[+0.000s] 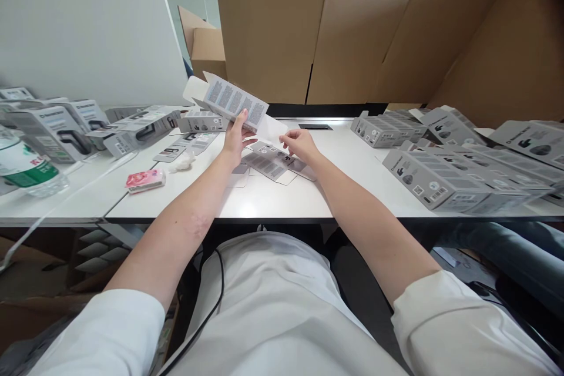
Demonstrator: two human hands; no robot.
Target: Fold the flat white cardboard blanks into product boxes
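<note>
A grey printed carton point(235, 101) is raised over the table, tilted, with end flaps standing out at both ends. Fingers and thumb of my left hand point(235, 140) grip its lower side. At its right end a white flap point(269, 129) sticks out, and my right hand point(300, 144) has its fingertips pinched at that flap's edge. Below both hands lie several flat, unfolded cartons point(267, 163), partly covered by my right hand.
Folded cartons crowd the right point(434, 179) and left point(48, 129). A pink-and-white pack point(145, 180), a crumpled white tissue point(183, 163) and a bottle point(29, 167) sit left on the white table point(273, 202). Large cardboard point(352, 29) stands behind. Someone's leg point(506, 247) is at right.
</note>
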